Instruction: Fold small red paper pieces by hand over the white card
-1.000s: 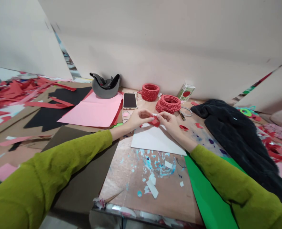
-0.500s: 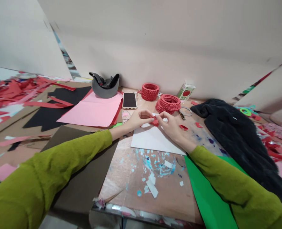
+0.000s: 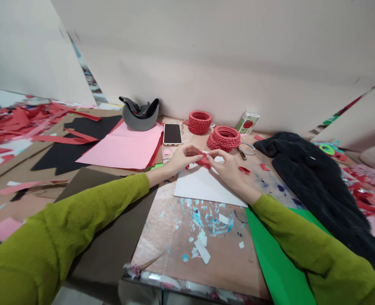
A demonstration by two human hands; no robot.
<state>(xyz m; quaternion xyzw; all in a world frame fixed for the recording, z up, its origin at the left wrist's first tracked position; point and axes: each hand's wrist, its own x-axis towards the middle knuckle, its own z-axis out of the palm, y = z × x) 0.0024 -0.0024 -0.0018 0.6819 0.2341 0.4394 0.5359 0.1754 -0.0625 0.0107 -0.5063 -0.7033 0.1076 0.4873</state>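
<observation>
A small red paper piece [image 3: 203,161] is pinched between my two hands, just above a white sheet [image 3: 206,184]. My left hand [image 3: 184,158] grips its left side with thumb and fingertips. On its right side my right hand [image 3: 224,166] has it between thumb and index finger. The piece's exact shape is partly hidden by the fingers. Two small red folded pieces, one [image 3: 244,170] nearer and one [image 3: 265,167] farther right, lie to the right of my right hand. Behind the hands stand two stacks of wavy red rings, one [image 3: 199,123] left and one [image 3: 224,138] right.
A phone [image 3: 172,134], a grey cap [image 3: 140,114] and pink paper [image 3: 124,144] lie at the back left. A small carton [image 3: 247,122] stands at the back. Dark fabric [image 3: 314,182] and green paper [image 3: 279,258] are on the right. White scraps [image 3: 202,250] lie in front.
The fingers of both hands have shifted slightly around the red piece, and more of its surface shows between them. The other objects look unchanged.
</observation>
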